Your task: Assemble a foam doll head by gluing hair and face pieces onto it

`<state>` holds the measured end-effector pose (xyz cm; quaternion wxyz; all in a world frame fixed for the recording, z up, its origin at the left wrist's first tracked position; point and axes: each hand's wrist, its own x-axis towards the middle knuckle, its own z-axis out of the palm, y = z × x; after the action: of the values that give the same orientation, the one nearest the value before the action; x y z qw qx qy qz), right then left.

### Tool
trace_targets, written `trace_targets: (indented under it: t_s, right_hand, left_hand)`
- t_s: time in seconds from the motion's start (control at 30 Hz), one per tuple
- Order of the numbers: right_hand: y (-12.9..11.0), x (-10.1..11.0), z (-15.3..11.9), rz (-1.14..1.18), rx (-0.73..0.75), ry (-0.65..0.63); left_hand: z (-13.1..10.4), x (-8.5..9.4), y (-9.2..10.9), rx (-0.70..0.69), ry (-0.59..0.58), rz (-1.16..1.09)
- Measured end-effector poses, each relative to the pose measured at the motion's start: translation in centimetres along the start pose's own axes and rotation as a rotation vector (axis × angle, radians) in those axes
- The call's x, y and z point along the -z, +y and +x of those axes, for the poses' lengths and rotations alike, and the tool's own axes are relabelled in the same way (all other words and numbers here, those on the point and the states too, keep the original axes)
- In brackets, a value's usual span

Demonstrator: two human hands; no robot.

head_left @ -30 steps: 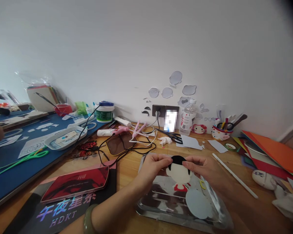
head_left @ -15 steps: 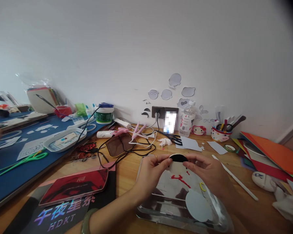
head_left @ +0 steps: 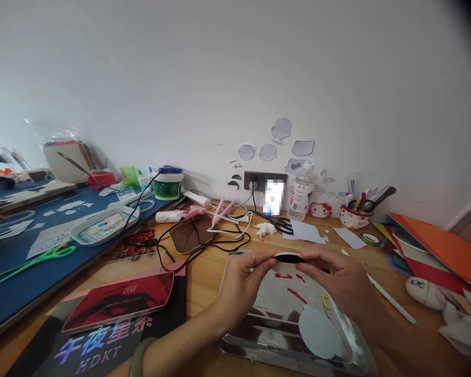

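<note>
Black-and-cream flat cutout (head_left: 289,257), now tipped from face-on to almost edge-on.
The left hand (head_left: 241,277) and right hand (head_left: 339,272) pinch its opposite ends between thumbs and fingers, above the shiny, clear-edged tray (head_left: 255,353) on the wooden surface (head_left: 200,288); its cream face is mostly lost from view, while the slim red strip (head_left: 297,296) below shows clear of it, near the pale grey rounded piece (head_left: 320,332).

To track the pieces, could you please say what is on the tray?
The tray bears red pieces, a yellow piece, a pale disc. Anything behind the left hand or right hand is hidden.
</note>
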<state>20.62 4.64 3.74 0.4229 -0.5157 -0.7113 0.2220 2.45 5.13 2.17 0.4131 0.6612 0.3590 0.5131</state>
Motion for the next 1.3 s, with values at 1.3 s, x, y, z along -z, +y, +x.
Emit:
trace_targets:
  t_s: [1.3]
  right_hand:
    - [2.6,2.7,2.1,-0.008,-0.325,-0.16]
  left_hand:
    - [1.7,1.6,-5.4,0.533,-0.405,0.48]
